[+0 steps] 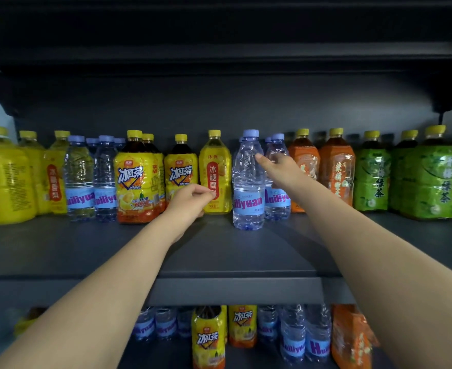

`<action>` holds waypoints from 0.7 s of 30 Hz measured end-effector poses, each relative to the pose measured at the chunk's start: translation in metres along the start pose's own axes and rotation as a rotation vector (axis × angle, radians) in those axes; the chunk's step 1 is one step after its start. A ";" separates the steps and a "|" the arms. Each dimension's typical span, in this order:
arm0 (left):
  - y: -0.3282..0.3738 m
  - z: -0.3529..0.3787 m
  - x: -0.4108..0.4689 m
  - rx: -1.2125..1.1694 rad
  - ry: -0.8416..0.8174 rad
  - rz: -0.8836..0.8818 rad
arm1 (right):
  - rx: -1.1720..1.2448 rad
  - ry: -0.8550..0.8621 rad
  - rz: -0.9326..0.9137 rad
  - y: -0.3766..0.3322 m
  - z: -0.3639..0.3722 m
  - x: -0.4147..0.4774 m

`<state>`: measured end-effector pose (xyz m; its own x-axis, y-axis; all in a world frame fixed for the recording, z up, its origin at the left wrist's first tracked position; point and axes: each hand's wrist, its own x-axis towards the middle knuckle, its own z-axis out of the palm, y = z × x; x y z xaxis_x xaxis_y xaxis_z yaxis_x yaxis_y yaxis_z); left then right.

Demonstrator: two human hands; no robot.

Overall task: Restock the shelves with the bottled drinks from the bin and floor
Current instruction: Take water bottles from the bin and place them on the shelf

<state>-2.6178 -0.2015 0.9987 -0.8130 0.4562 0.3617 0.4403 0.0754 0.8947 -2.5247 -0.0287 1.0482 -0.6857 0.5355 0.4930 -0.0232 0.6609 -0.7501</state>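
Observation:
On the upper shelf (pixel 219 249) a clear water bottle (pixel 248 182) with a blue cap and blue label stands upright, in front of the row. My right hand (pixel 276 167) reaches in beside it, and one extended fingertip touches the bottle's shoulder. The hand partly covers a second water bottle (pixel 278 201) behind. My left hand (pixel 190 201) hovers low with curled fingers and holds nothing. It is in front of an iced tea bottle (pixel 181 171), and its fingertips are close to a yellow pear drink bottle (pixel 215 166).
The upper shelf's back row runs from yellow pear drinks (pixel 5 179) and water bottles (pixel 79 179) on the left to orange tea (pixel 336 166) and green tea (pixel 432 177) on the right. Bare shelf shows in front. The lower shelf (pixel 232 288) holds more water and iced tea (pixel 208 339).

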 end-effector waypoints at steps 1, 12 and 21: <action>0.002 -0.001 -0.006 0.009 0.009 -0.004 | -0.008 -0.008 0.004 0.001 -0.003 -0.004; 0.050 0.004 -0.096 0.128 0.204 -0.055 | -0.123 -0.184 -0.061 0.012 -0.043 -0.056; 0.078 0.030 -0.215 0.174 0.456 -0.191 | 0.022 -0.373 -0.080 0.031 -0.072 -0.107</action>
<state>-2.3975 -0.2673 0.9835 -0.9513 -0.0095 0.3081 0.2930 0.2831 0.9133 -2.3995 -0.0282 1.0038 -0.8986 0.2521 0.3590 -0.1002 0.6789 -0.7274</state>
